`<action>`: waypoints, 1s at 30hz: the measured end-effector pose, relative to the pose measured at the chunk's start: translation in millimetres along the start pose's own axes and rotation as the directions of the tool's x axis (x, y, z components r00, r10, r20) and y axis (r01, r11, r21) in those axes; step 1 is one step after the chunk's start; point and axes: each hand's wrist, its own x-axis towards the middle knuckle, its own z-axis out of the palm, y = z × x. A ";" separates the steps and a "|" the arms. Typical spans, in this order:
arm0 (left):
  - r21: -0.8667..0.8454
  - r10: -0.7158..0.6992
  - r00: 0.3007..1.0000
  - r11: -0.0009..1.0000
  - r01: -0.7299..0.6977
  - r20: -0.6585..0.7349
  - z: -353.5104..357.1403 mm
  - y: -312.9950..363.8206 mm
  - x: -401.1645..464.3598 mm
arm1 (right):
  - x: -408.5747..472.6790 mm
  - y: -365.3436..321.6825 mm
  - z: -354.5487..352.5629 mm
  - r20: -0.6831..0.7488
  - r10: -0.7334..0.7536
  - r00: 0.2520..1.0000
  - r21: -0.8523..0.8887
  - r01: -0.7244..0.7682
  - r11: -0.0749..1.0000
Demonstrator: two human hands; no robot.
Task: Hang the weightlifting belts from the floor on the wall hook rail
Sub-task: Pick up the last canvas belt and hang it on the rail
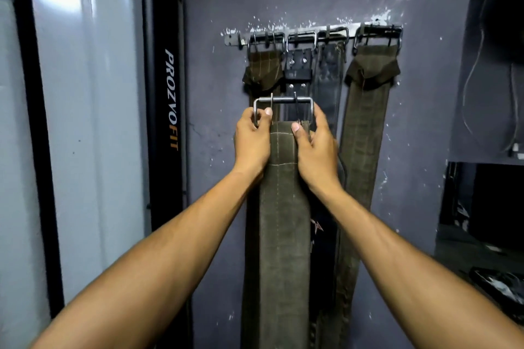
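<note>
A person's two bare forearms reach up toward a dull purple wall [411, 122], seen from a head-worn camera. At the far left stands a pale grey machine panel [85, 93], and beside it a black upright strip [167, 93] printed with the word PROZVOFIT.

A metal hook rail [312, 32] is fixed across the wall, chipped white paint around it. Four belts hang from it by their buckles, side by side. From the rail's left end: one olive fabric belt [265, 71], one black leather belt with rivets [297, 65], one worn black belt [330, 79], and at the rail's right end one wide olive belt [365, 122] hanging at a slight slant.

A fifth belt [283, 221], olive with pale stitching, is held up in front of the two leftmost hanging belts, its top below the rail and not on any hook. Its steel buckle [283, 100], a rectangular frame with two prongs, stands upright above the strap. The left hand [252, 142] grips the buckle's left side, fingers [249, 117] curled closed round the frame and thumb against it. The right hand [317, 144] grips the right side, fingers wrapped behind the strap and thumb [297, 133] pressed on the strap's front. The strap hangs straight down out of view.

At the far right is a dark shelf unit [487, 164] with loose cables [476, 79] hanging beside it.
</note>
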 end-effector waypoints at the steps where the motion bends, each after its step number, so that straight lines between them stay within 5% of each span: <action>1: 0.071 0.039 0.999 0.997 -0.039 -0.006 -4.2 -4.6 10.5 | 9.0 5.5 10.4 -0.029 -0.034 0.999 -0.010 0.033 0.999; 5: 0.237 0.085 0.992 0.966 -0.105 0.094 -21.9 -28.2 53.3 | 50.8 20.2 53.2 -0.062 -0.099 0.993 0.011 0.100 0.995; 11: 0.168 0.211 0.974 0.960 -0.223 0.081 -44.7 -48.5 158.3 | 129.2 20.7 130.1 -0.062 -0.157 0.986 -0.033 0.155 0.987; 21: 0.349 0.214 0.972 0.907 -0.236 0.101 -43.9 -33.2 339.0 | 275.0 -4.8 210.2 -0.074 -0.126 0.989 -0.381 0.089 0.920; 30: 0.175 0.263 0.964 0.948 -0.266 0.040 -54.5 -84.4 321.8 | 240.9 29.7 222.6 -0.069 -0.214 0.974 -0.502 0.151 0.851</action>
